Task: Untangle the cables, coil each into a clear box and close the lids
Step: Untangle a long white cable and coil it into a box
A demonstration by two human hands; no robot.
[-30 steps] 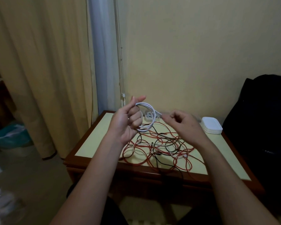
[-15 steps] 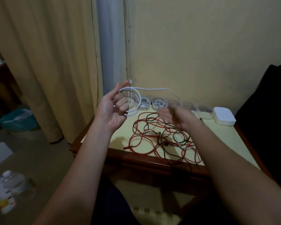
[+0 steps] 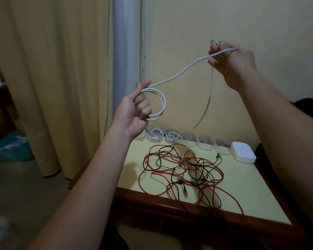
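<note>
Left hand (image 3: 135, 109): fingers curled round two round loops of smooth white cable (image 3: 177, 73), raised above the bench (image 3: 251, 192).
Right hand (image 3: 233, 64): higher, pinching the same cable's far stretch, end dangling.
Tangle (image 3: 184, 170): thin red and black cables, heaped on the bench.
Clear boxes (image 3: 188, 139): rounded, rowed along the rear edge.

We see a white cable (image 3: 181, 72), red cables (image 3: 172, 171) tangled with black cables (image 3: 192, 175), a pale yellow table (image 3: 251, 192) rimmed reddish-brown, white lids (image 3: 243, 153), a plain beige curtain (image 3: 52, 69), and a teal bag (image 3: 7, 148).
</note>
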